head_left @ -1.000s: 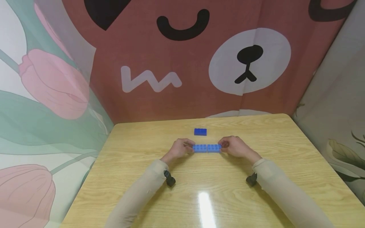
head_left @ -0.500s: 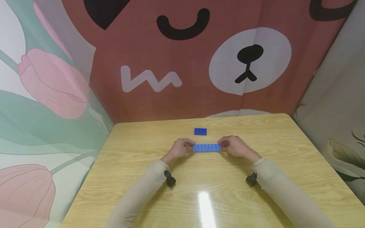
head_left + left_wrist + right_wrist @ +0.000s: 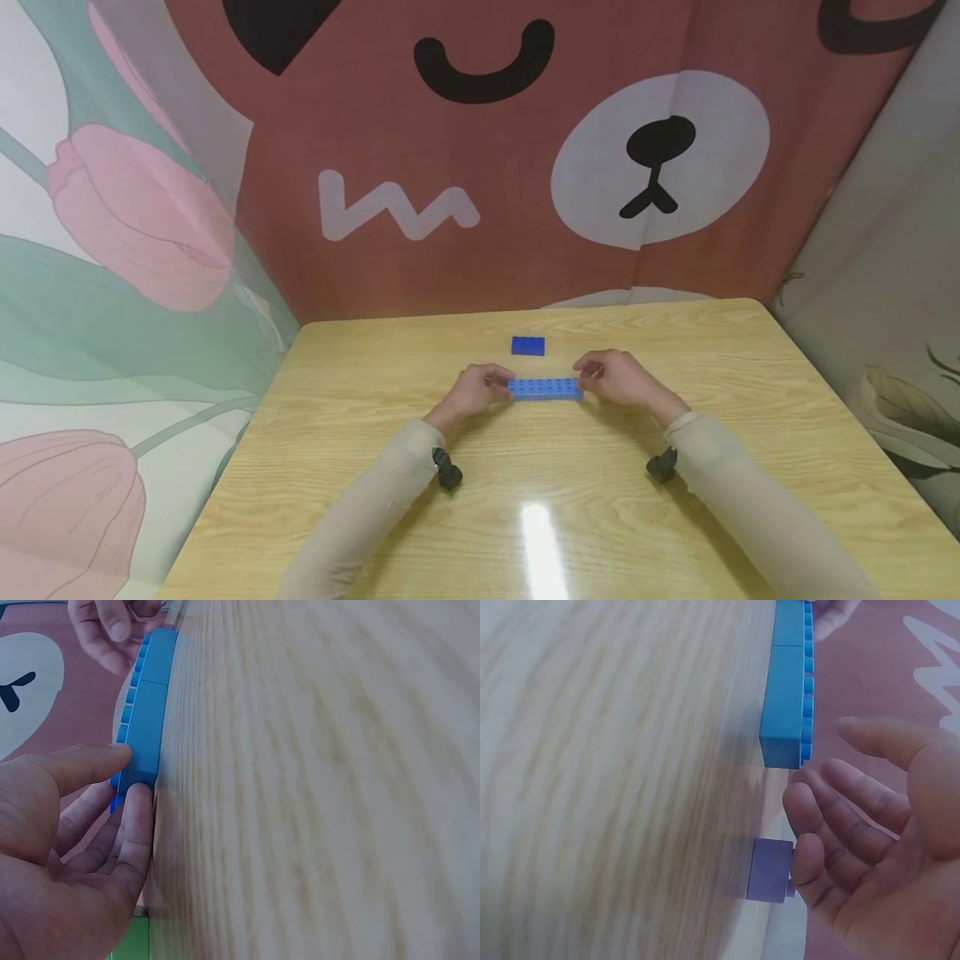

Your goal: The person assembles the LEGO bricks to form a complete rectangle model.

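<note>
Two light blue toy building bricks (image 3: 545, 388) stand end to end on the table in one row, studs up. A thin seam (image 3: 786, 646) between them shows in the right wrist view. My left hand (image 3: 471, 390) grips the row's left end, with the thumb (image 3: 97, 761) at the studs and fingers around the end. My right hand (image 3: 618, 379) is just off the right end, slightly raised. In the right wrist view its fingers (image 3: 855, 817) are spread and loosely bent around nothing. Behind the row lies a dark blue brick (image 3: 528, 346).
A purple brick (image 3: 770, 870) stands near my right fingers in the right wrist view. Part of a green block (image 3: 133, 939) shows below my left hand in the left wrist view. The wooden table (image 3: 420, 350) ends at a curtain (image 3: 510, 275) with a bear print.
A narrow gap between the two light blue bricks has closed as they came together. Since then my right hand has let go of the right end and risen slightly; my left hand has stayed.
</note>
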A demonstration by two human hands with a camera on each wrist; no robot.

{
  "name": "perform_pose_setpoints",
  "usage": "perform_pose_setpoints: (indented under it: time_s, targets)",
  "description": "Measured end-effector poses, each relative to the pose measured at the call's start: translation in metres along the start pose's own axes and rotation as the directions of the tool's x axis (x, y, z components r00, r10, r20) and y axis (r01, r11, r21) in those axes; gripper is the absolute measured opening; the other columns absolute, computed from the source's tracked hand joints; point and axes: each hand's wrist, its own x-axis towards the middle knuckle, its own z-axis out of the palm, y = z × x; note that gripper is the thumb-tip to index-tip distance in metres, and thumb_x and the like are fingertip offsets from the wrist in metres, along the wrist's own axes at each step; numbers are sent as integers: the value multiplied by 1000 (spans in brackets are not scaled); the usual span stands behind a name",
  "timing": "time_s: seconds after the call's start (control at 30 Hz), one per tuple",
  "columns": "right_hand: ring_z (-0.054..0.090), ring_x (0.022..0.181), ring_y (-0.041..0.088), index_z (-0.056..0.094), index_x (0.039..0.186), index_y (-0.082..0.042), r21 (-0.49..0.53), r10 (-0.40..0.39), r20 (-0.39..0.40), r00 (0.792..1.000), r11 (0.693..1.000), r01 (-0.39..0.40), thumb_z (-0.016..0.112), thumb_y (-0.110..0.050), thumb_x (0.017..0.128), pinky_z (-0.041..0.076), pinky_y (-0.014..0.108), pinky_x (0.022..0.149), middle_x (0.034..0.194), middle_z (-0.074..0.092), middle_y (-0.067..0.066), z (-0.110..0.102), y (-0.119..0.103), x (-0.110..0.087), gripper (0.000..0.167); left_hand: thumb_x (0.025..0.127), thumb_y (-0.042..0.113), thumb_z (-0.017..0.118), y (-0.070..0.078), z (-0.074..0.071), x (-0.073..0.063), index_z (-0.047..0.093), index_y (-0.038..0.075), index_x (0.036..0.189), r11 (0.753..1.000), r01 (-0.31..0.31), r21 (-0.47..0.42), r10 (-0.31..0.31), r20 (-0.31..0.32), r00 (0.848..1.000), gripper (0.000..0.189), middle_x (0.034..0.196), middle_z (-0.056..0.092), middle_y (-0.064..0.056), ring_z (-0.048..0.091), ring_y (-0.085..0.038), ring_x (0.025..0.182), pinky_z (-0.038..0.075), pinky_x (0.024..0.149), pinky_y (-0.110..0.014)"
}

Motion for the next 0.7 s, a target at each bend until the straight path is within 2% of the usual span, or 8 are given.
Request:
perform_pose_setpoints:
  time_s: [0.3, 0.7]
  targets:
    - [70, 86, 19, 68, 120, -2, 59, -26, -28, 999, 998, 28, 62, -16, 96, 55, 29, 68, 103, 74, 10, -3, -6, 6, 28, 90, 17, 75, 1, 1, 0, 71, 19, 121, 1000, -5, -2, 5, -1, 1000, 31, 124, 70, -7, 66, -21, 105, 56, 75, -29]
    - [69, 88, 19, 68, 121, -5, 74, 23, -73, 997, 997, -18, 62, -22, 98, 55, 31, 69, 107, 72, 9, -1, -11, 19, 29, 91, 18, 74, -1, 2, 0, 71, 20, 121, 1000, -7, -6, 7, 0, 1000, 31, 124, 70, -7, 67, -22, 106, 56, 79, -31]
